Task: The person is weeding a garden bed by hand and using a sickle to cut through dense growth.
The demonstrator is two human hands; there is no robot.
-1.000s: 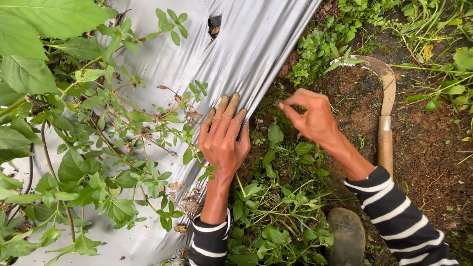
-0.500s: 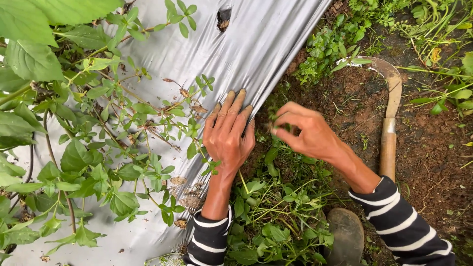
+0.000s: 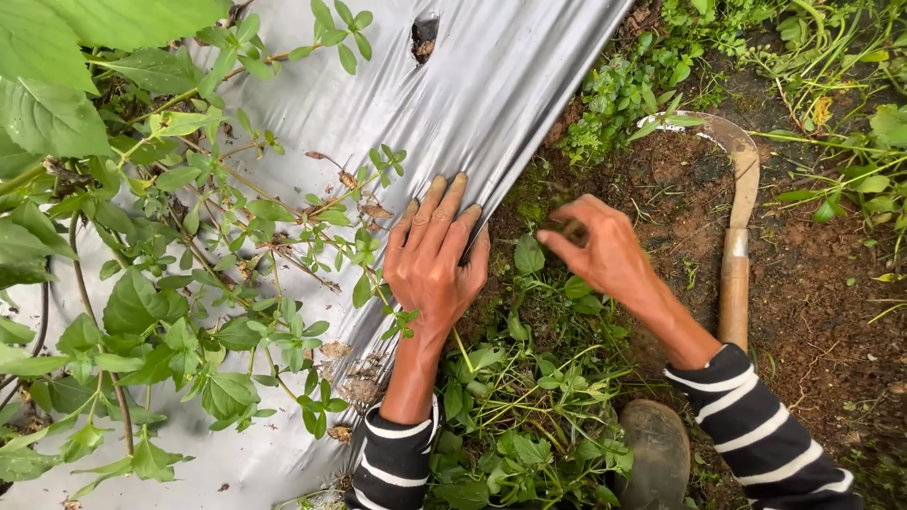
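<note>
Outside on a garden bed, brown dirt [image 3: 812, 283] and green weeds lie beside a big sheet of silver plastic [image 3: 491, 85].

Left hand [image 3: 432, 260] lies flat on the edge of the silver plastic, fingers straight and close together, pressing it down; it holds nothing. Right hand [image 3: 600, 247] is curled, fingertips pinched together on a small weed [image 3: 567, 227] at the edge of the plastic, low by the dirt.

Pulled weeds [image 3: 529, 397] already lie in a loose heap below the hands, so some of the weeding looks done. More small weeds [image 3: 614, 94] are growing further up along the plastic, so I think much is left.

I count 2 hands, 1 sickle [image 3: 739, 236] with a wooden handle lying on the dirt, well apart from the right hand, 1 boot toe [image 3: 659, 451], and 1 hole [image 3: 425, 36] in the plastic. Leafy plants [image 3: 189, 236] hang over the sheet on the left.
</note>
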